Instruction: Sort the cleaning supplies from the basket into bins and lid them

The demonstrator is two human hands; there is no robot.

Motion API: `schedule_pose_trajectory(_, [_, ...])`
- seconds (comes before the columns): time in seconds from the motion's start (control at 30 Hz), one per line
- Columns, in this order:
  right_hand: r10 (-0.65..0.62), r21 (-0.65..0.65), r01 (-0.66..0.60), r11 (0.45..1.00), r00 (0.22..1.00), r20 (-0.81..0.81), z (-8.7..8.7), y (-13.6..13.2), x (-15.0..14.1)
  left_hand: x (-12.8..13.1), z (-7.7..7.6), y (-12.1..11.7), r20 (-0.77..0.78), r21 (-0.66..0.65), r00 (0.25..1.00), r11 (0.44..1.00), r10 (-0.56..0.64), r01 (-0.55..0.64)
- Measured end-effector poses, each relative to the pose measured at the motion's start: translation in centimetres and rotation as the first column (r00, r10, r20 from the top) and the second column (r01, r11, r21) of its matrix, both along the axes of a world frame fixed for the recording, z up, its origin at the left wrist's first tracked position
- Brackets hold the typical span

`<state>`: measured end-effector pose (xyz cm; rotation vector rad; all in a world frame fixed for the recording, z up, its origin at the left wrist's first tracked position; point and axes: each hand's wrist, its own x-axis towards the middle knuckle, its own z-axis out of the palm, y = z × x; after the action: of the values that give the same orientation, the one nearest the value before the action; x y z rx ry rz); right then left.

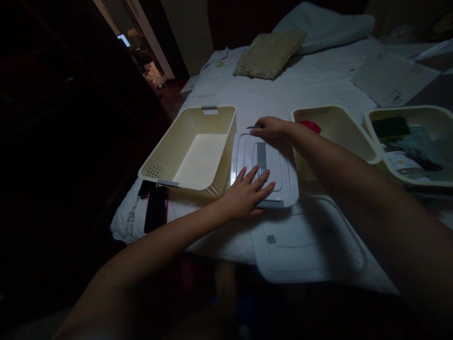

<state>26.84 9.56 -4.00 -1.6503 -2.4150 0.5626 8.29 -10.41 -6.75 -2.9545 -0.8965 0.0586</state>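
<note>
A small storage box with a white lid (279, 182) stands on the bed between the baskets. A grey strip (261, 156) runs down the middle of its lid. My left hand (247, 191) lies on the near left part of this lid, fingers spread, the thumb by the front edge. At the lid's far edge, my right hand (271, 127) is closed around a thin grey clip (254, 127), which looks like the box's latch. My fingers hide most of the clip. To the left is a cream perforated basket (203, 160) with grey handles and nothing visible inside.
A larger loose lid (311, 255) lies at the bed's front edge. Right of the box are a cream bin (343, 130) with a red item (310, 126) and another bin (439, 113) holding several things. A phone (156, 208) lies near the basket; a cushion (271, 54) lies farther back.
</note>
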Motion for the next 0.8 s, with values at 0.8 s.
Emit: schedule_pose_trajectory(0.8, [-0.077, 0.385, -0.023, 0.923, 0.967, 0.242, -0.2, -5.2, -1.3, -0.2, -0.2, 0.8, 0.076, -0.033, 0.997, 0.999, 0.032, -0.030])
